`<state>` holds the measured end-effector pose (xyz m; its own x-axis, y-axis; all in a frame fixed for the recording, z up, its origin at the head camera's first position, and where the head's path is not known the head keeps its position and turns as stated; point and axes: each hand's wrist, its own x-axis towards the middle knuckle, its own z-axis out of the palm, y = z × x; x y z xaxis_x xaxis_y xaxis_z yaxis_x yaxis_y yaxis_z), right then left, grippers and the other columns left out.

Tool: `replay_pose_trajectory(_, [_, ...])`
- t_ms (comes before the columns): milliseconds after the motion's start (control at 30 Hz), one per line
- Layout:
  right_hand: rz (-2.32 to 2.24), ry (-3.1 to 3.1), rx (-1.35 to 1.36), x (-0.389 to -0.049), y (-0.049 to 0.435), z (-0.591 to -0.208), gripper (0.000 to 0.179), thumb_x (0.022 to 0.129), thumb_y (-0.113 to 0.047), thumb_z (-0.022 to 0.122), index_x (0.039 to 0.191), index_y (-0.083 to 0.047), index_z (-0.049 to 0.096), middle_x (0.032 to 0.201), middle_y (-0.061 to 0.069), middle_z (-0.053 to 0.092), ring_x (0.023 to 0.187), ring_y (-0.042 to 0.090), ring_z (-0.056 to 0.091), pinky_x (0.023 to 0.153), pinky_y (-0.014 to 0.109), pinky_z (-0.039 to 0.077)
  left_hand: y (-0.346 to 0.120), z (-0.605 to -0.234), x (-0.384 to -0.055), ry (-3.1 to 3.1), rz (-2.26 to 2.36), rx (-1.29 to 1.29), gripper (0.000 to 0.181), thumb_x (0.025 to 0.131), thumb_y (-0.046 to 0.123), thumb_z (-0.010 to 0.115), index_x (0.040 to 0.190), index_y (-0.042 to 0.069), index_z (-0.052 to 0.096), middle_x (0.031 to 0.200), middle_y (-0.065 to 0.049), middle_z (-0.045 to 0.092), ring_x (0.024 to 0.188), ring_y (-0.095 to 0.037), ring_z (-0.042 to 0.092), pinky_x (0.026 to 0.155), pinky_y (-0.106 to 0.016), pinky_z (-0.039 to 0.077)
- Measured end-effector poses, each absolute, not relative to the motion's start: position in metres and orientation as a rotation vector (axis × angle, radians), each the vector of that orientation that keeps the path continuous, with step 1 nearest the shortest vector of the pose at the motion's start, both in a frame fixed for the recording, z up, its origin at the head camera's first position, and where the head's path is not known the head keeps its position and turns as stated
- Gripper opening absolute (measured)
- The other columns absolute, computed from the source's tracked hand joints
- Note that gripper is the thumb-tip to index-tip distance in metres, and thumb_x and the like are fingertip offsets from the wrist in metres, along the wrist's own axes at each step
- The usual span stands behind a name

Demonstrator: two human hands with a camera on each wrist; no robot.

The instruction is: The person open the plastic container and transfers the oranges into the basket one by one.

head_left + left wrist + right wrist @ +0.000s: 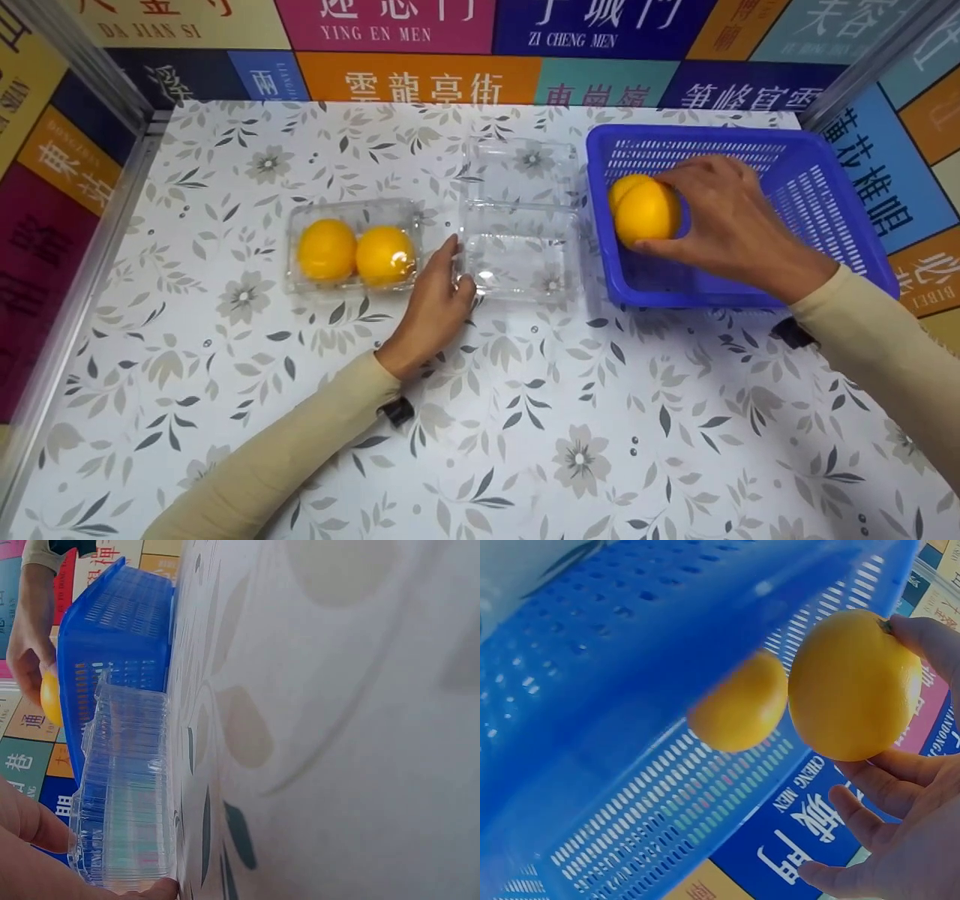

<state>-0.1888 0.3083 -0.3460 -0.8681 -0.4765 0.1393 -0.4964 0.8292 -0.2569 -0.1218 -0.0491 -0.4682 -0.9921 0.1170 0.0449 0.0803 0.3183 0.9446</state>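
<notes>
My right hand [724,217] pinches an orange [855,686] between thumb and fingers, at the left side of the blue plastic basket [844,217]. A second orange [742,705] lies in the basket, partly hidden behind the held one in the head view. My left hand [431,311] rests at the left side of an opened clear plastic clamshell box [521,262], its fingers fairly straight and touching the edge. The box's lid [521,169] is folded back, away from me. In the left wrist view, fingertips [49,832] lie right at the box's rim [75,840].
Left of my left hand stands another clear clamshell box [352,208] with two oranges [327,250] side by side in it. A floral-patterned cloth [480,435] covers the table. Panels with large lettering [420,75] wall in the back and sides.
</notes>
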Motion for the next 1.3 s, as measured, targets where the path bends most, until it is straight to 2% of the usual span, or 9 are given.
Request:
replay_pose_trajectory(167, [0.433,-2.979,0.766,-0.187,0.312,-0.356,0.081,0.084,-0.042,0.097,0.144,0.002,0.065,0.137,0.028,0.068,0.137,0.049,0.046,0.124,0.073,0.023,-0.049,-0.467,-0.122,2.515,1.801,0.176,0.07,0.105,0.001,0.053,0.167,-0.013,0.026,0.167,-0.031,0.043,0.159,-0.039,0.038,0.133,-0.045,0.03])
replay_pose_trajectory(433, [0.439,-3.023,0.75,-0.186,0.317,-0.371,0.078,0.084,-0.044,0.096,0.138,0.004,0.067,0.135,0.029,0.069,0.137,0.049,0.048,0.122,0.075,0.024,-0.049,-0.467,-0.121,2.535,1.8,0.174,0.069,0.103,0.002,0.053,0.166,-0.014,0.029,0.165,-0.032,0.045,0.158,-0.041,0.04,0.133,-0.047,0.03])
replay_pose_trajectory(667, [0.445,-3.072,0.742,-0.185,0.32,-0.379,0.079,0.086,-0.047,0.093,0.14,0.003,0.066,0.137,0.03,0.067,0.137,0.05,0.047,0.122,0.075,0.024,-0.049,-0.474,-0.125,2.552,1.802,0.183,0.069,0.102,0.005,0.052,0.165,-0.014,0.03,0.163,-0.032,0.047,0.157,-0.041,0.042,0.133,-0.048,0.031])
replay_pose_trajectory(1067, [0.504,-3.162,0.748,-0.185,0.321,-0.385,0.072,0.085,-0.044,0.095,0.136,0.0,0.068,0.13,0.023,0.07,0.137,0.046,0.049,0.122,0.072,0.023,-0.048,-0.468,-0.121,2.527,1.816,0.174,0.07,0.104,0.003,0.053,0.166,-0.014,0.028,0.165,-0.031,0.045,0.156,-0.043,0.042,0.132,-0.05,0.032])
replay_pose_trajectory(1300, [0.552,-3.212,0.774,-0.187,0.319,-0.384,0.067,0.087,-0.036,0.095,0.138,-0.001,0.069,0.128,0.019,0.072,0.133,0.044,0.051,0.115,0.069,0.034,-0.048,-0.468,-0.122,2.517,1.821,0.181,0.069,0.104,0.001,0.053,0.167,-0.013,0.027,0.165,-0.032,0.044,0.157,-0.042,0.041,0.132,-0.048,0.032])
